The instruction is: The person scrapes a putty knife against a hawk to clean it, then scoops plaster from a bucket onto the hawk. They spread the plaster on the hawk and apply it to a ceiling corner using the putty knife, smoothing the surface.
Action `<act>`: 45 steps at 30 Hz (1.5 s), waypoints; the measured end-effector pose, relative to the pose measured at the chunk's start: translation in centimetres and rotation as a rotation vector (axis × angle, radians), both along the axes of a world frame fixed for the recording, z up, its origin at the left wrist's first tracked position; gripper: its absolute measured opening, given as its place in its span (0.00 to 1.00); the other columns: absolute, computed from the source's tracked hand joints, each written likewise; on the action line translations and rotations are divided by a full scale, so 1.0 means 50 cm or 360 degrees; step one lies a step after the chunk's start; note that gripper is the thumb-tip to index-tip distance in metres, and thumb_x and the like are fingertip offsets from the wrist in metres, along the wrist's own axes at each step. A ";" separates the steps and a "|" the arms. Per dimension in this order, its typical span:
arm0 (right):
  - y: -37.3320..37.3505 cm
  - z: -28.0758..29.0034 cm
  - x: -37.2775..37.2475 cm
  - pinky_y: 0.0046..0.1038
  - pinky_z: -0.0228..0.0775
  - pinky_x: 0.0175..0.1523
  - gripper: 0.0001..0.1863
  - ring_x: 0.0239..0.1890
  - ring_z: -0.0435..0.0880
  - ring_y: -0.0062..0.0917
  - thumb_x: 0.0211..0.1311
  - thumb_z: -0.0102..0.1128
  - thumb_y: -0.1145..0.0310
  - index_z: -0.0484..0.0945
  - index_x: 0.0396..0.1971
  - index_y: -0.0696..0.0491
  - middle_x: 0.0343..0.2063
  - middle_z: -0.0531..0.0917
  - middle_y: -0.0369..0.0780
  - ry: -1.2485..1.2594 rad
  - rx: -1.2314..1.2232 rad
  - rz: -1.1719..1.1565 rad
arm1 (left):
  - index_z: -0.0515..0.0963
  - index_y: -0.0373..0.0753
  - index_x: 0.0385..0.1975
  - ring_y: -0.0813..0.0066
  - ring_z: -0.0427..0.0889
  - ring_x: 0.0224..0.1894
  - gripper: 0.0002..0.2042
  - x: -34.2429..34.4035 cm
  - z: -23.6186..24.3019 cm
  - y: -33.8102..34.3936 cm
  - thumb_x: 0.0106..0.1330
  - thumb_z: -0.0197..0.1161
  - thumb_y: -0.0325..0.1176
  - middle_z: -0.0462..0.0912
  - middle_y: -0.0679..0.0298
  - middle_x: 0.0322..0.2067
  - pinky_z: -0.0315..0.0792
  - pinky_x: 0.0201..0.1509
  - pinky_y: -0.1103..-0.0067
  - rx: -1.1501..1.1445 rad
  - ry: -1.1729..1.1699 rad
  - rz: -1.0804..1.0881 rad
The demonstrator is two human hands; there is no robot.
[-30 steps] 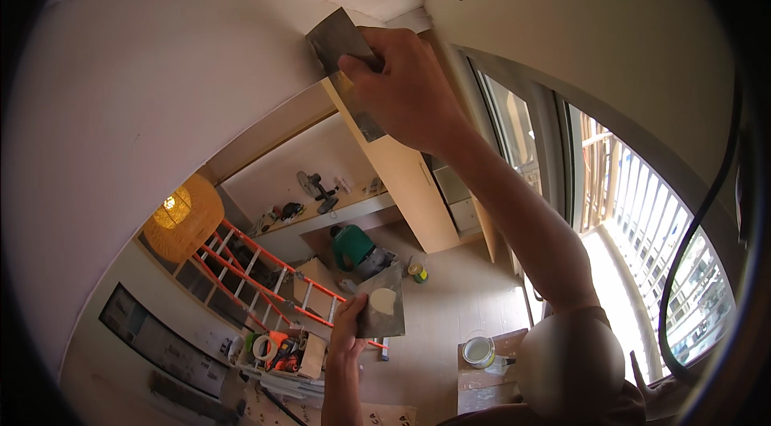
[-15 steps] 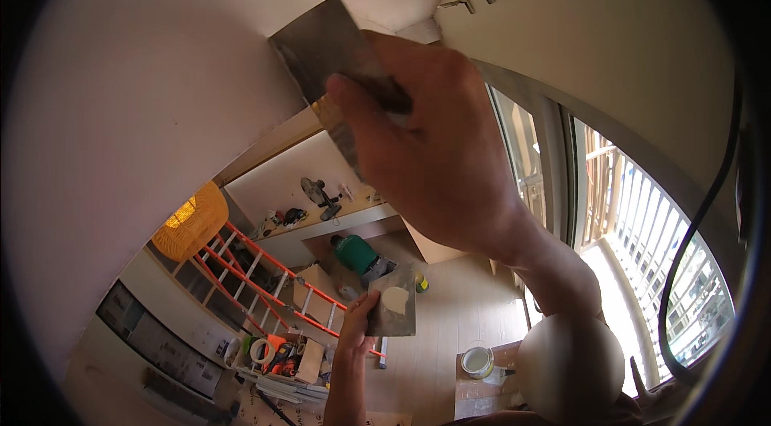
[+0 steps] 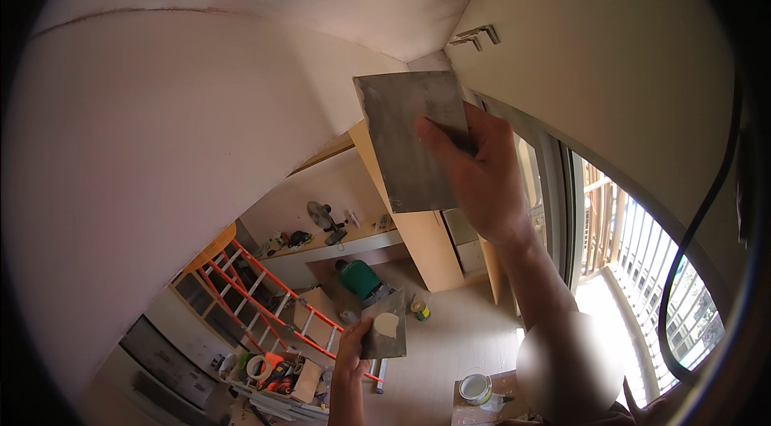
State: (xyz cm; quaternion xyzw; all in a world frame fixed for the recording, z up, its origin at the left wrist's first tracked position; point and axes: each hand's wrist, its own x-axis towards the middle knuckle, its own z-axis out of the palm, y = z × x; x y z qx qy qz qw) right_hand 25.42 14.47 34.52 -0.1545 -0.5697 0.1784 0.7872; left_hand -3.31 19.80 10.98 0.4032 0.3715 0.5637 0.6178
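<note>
My right hand (image 3: 499, 185) is raised in front of me, closed on a wide grey metal putty knife (image 3: 405, 165). My thumb presses on the face of its blade, which looks bare apart from smears. Behind the blade is the corner where the ceiling and the walls meet; whether it touches there I cannot tell. Lower down, my left hand (image 3: 350, 350) grips a second flat metal blade (image 3: 395, 349) by its left edge. On that blade lies a pale dab of putty (image 3: 387, 324).
An orange ladder (image 3: 277, 315) leans at the lower left, near a cardboard box of tools (image 3: 303, 382). A person in a green top (image 3: 359, 279) crouches under a counter with a fan (image 3: 325, 221). A white tub (image 3: 475, 388) stands below. A black cable (image 3: 668, 297) hangs right.
My right hand has moved down and to the right, farther from the camera, and its putty knife has turned more upright. My left hand with the putty sits slightly lower.
</note>
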 end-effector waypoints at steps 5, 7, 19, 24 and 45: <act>0.020 -0.009 0.001 0.22 0.69 0.33 0.10 0.27 0.74 0.12 0.61 0.56 0.70 0.77 0.34 0.63 0.23 0.82 0.37 -0.0009 -0.0054 0.0072 | 0.76 0.31 0.39 0.70 0.83 0.36 0.11 0.002 -0.018 0.000 0.65 0.58 0.33 0.82 0.59 0.35 0.78 0.42 0.76 0.0031 -0.0112 0.0072; 0.010 -0.009 -0.012 0.23 0.70 0.33 0.10 0.25 0.75 0.13 0.61 0.56 0.70 0.77 0.34 0.63 0.22 0.82 0.39 -0.0036 -0.0003 -0.0033 | 0.76 0.32 0.39 0.70 0.82 0.36 0.11 -0.004 -0.026 0.002 0.65 0.58 0.33 0.82 0.59 0.35 0.78 0.42 0.76 0.0040 -0.0108 -0.0015; 0.009 -0.015 -0.080 0.23 0.66 0.30 0.08 0.21 0.72 0.20 0.60 0.55 0.73 0.76 0.32 0.63 0.19 0.79 0.43 0.0027 0.0051 -0.0366 | 0.77 0.35 0.37 0.76 0.82 0.35 0.09 -0.007 -0.001 -0.014 0.64 0.60 0.34 0.82 0.63 0.34 0.77 0.40 0.79 -0.0065 0.0085 -0.0096; 0.006 -0.031 -0.109 0.28 0.68 0.27 0.15 0.17 0.76 0.39 0.57 0.52 0.78 0.77 0.45 0.59 0.19 0.77 0.50 -0.0009 0.0233 -0.0539 | 0.78 0.37 0.36 0.78 0.82 0.33 0.07 -0.001 0.009 -0.024 0.64 0.61 0.34 0.82 0.66 0.33 0.76 0.38 0.81 -0.0080 0.0132 -0.0075; -0.063 -0.073 -0.069 0.19 0.66 0.30 0.10 0.25 0.70 0.09 0.62 0.57 0.72 0.78 0.36 0.64 0.21 0.81 0.37 0.0355 0.0069 0.0043 | 0.77 0.34 0.40 0.75 0.81 0.37 0.12 -0.002 0.023 -0.033 0.64 0.60 0.35 0.81 0.62 0.36 0.76 0.41 0.79 -0.0038 0.0155 -0.0121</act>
